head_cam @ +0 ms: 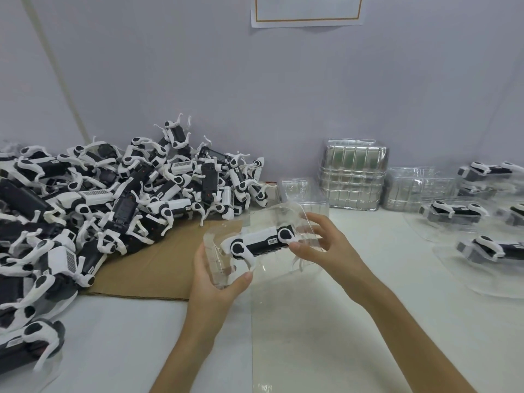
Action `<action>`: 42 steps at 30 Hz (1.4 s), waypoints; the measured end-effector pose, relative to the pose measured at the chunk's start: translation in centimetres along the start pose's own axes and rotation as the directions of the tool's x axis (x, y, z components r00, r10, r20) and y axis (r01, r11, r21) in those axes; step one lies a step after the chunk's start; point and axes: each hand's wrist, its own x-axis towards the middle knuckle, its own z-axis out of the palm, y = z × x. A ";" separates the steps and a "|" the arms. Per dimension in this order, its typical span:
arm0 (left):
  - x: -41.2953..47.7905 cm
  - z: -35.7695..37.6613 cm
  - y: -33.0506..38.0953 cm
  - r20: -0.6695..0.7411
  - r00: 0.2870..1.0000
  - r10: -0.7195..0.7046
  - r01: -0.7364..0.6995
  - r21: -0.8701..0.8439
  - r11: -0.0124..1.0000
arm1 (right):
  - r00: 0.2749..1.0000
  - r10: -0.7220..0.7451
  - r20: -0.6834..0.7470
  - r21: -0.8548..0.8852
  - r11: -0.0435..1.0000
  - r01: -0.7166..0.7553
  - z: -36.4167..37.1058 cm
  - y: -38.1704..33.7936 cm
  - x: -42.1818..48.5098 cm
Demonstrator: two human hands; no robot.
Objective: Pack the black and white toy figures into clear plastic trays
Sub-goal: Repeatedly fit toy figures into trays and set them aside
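Note:
A black and white toy figure (259,241) lies on its side inside a clear plastic tray (272,217) held above the table. My left hand (215,282) grips the tray's lower left corner, thumb on its front face. My right hand (320,242) holds the tray's right side, thumb against the figure's rear end and fingers curled behind the plastic. A large heap of loose toy figures (99,199) covers the left of the table, partly on brown cardboard (158,268).
Stacks of clear trays (353,177) stand at the back against the wall, with a lower stack (416,191) beside them. Several packed figures in trays (453,212) lie at the right. A sheet of paper (306,9) hangs on the wall.

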 end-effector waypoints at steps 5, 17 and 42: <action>-0.2 0.1 0.4 0.019 1.000 -0.018 0.018 0.005 1.000 | 0.997 -0.046 -0.067 0.016 0.999 0.047 0.2 -0.2 -0.1; -0.2 0.1 0.4 -0.017 1.000 0.024 -0.023 0.022 0.999 | 0.986 -0.120 -0.114 -0.122 0.987 0.106 1.1 0.6 0.0; -1.0 1.0 -0.6 -0.113 0.964 0.241 -0.194 0.319 0.928 | 0.935 -0.013 0.355 -0.860 0.387 0.332 5.9 1.9 -3.1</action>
